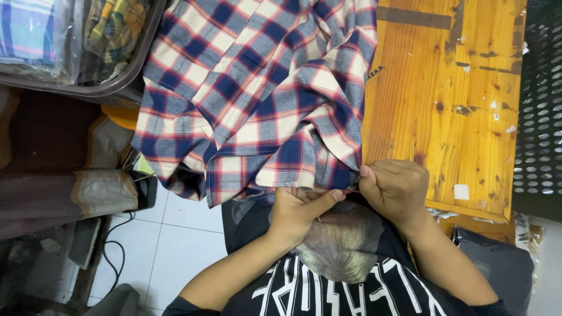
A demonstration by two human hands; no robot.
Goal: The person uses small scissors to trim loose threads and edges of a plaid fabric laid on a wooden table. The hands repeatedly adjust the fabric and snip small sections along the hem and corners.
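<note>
We pinch the near hem of the plaid shirt (257, 93) with both hands at lower centre of the frame: left hand (298, 208) and right hand (395, 187) closed on the cloth, close together. The shirt spreads from the wooden table (451, 105) over its left edge, beside a tray (126, 82) upper left.

Left hand (297, 206), right hand (393, 188) pinching plaid shirt (257, 88) hem, wooden table (445, 99)
</note>
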